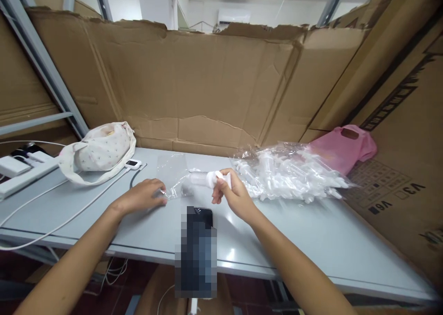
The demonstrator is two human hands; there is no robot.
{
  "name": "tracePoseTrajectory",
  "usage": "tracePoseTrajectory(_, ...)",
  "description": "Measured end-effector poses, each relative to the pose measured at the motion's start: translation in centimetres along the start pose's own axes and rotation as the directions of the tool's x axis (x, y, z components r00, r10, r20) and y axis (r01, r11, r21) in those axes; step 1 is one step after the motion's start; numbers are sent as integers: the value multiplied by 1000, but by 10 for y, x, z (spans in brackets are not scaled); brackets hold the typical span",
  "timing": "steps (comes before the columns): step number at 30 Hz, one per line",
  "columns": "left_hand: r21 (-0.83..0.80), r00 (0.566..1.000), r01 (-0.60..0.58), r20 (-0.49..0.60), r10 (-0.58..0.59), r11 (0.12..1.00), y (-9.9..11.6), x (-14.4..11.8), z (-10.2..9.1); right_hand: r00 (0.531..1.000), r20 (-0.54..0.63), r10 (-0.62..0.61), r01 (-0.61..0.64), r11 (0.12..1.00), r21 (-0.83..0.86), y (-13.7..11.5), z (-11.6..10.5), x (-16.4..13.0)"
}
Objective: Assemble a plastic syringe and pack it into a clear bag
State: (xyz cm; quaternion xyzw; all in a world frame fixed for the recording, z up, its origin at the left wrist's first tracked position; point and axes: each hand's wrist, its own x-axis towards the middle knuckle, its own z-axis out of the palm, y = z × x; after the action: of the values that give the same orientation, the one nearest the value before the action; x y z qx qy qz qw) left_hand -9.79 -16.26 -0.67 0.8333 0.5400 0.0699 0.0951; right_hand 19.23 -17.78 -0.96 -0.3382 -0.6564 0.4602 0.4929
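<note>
The white plastic pump part (211,179) is pinched by the right hand (233,195); the clear plastic sleeve (173,174), pinned flat under the left hand (145,196), could be torn by forcing.

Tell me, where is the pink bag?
In the head view, the pink bag lies at the far right of the table, against the cardboard wall, just behind the pile of clear plastic packets.

Bright even overhead light, soft shadows, wide-angle edge distortion, slight blur
</note>
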Motion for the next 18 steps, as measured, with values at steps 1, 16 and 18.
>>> tracePoseTrajectory(1, 4, 1000, -19, -8, 19, 1000, 2, -4, 3, 999, 33, 26, -26, 1000, -18, 2, 2, -1)
tracePoseTrajectory(16, -126, 978, -180, -134, 163, 976, 9, -34, 19, 995, 70, 64, -65, 998, 15, 5, 2, 3)
tracePoseTrajectory(18, -114, 978, -154, -159, 135, 981, 7, -28, 22, 986, 148, 70, -74, 997, 20, 2, 2, 0)
